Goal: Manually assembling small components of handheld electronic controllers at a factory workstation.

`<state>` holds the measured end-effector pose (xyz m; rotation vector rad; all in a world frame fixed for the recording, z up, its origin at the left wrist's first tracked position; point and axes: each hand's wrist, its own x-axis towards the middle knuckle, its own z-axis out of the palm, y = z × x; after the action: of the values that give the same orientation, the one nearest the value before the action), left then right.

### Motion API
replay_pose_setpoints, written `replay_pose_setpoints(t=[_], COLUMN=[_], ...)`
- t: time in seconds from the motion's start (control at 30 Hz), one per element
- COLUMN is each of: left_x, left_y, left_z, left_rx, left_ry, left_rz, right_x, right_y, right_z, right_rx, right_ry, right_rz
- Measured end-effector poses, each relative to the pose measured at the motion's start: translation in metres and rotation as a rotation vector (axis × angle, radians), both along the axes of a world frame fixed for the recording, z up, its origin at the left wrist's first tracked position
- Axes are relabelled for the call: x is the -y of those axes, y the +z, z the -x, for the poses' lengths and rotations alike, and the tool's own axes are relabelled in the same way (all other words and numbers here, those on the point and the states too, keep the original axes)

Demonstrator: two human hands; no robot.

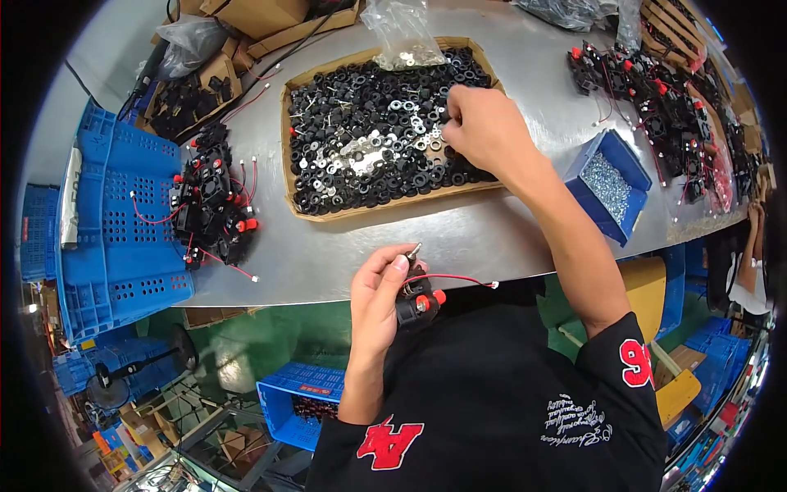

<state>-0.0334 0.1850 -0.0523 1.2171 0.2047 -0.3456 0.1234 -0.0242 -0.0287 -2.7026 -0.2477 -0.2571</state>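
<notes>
My left hand (pixel 379 299) holds a small black switch part (pixel 416 301) with a red button, a metal toggle tip and a red wire (pixel 459 279), just off the near edge of the metal table (pixel 492 238). My right hand (pixel 484 123) reaches into a shallow cardboard tray (pixel 328 215) full of black rings and silver washers (pixel 369 156), its fingertips pinched down among the washers. Whether it has one between the fingers is hidden.
A pile of finished black-and-red switch parts (pixel 211 205) lies at the left on a blue crate (pixel 123 213). A blue bin of small silver screws (pixel 611 184) sits at the right. More wired parts (pixel 656 98) are at the far right, a bag of washers (pixel 406 37) behind the tray.
</notes>
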Motion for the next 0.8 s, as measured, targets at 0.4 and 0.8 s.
replay_pose_setpoints(t=[0.4,0.8], left_x=[0.01,0.043], left_y=[0.008,0.01], left_z=[0.011,0.01], left_rx=[-0.012,-0.091], left_ry=[-0.191,-0.203], left_rz=[0.186,0.313], right_x=[-0.011,-0.003], right_y=[0.004,-0.014], right_z=[0.147,0.168], right_rx=[-0.743,-0.511], right_ry=[0.188,0.02], right_rz=[-1.478,-1.774])
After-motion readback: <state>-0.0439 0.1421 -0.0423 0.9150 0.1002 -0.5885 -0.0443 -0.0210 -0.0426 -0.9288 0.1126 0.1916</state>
